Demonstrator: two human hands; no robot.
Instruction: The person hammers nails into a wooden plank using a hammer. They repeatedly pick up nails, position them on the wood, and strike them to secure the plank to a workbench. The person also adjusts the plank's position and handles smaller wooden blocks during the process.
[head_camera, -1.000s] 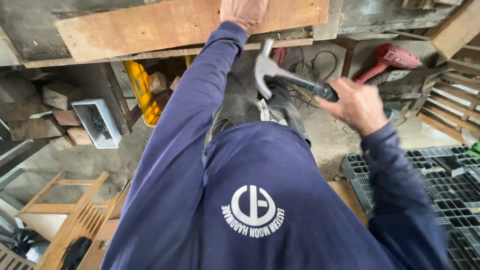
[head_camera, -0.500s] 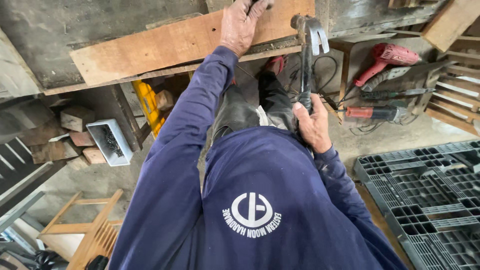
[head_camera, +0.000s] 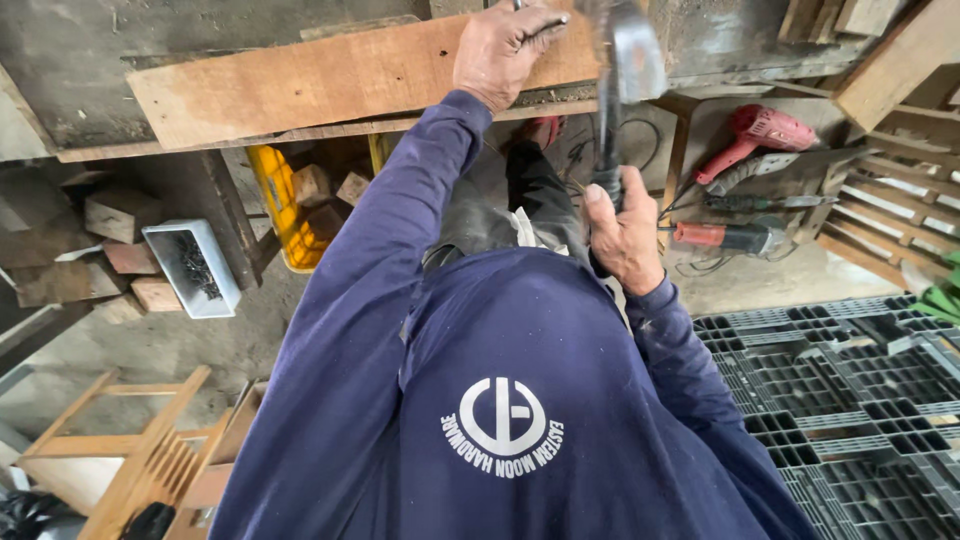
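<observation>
At my workbench, my left hand (head_camera: 505, 45) presses down on a long wooden plank (head_camera: 330, 80) lying across the bench top, fingers curled near its far edge; something small seems pinched at the fingertips, but it is too small to tell. My right hand (head_camera: 622, 235) is closed tight around the dark grip of a claw hammer (head_camera: 615, 90), held upright just beside the left hand, its steel head blurred over the plank's right end. The hammer looks head-heavy and rigid, best held low on the grip as I have it; the plank looks stiff, rough and not slippery, steady under a flat palm. Below the bench sit a white tray of dark nails (head_camera: 190, 265), wood offcuts (head_camera: 115, 215) and a yellow level (head_camera: 275, 200). Red power tools (head_camera: 760, 130) lie on the floor to my right, near a black plastic pallet (head_camera: 850, 400).
</observation>
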